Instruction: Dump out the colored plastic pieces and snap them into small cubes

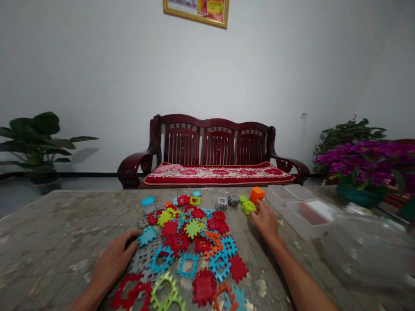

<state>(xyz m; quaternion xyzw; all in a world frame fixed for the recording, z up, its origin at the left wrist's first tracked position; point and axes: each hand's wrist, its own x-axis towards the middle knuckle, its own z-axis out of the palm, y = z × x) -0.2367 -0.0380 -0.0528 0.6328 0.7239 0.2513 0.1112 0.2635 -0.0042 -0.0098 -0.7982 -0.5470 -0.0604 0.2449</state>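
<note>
A pile of flat interlocking plastic tiles [191,242] in red, blue, green, grey and orange covers the middle of the stone table [58,233]. My left hand [112,259] rests at the pile's left edge, fingers curled against a blue tile [147,235]. My right hand [266,220] reaches to the far right, fingertips touching a light green built cube [249,207]. Beside it stand an orange cube [257,194] and two grey cubes [227,201].
Clear plastic boxes [298,207] and a clear lid or bowl [366,250] sit at the table's right. Purple flowers [369,164] stand beyond them. A dark wooden bench [210,151] with a red cushion is behind the table, a leafy plant [35,142] at left.
</note>
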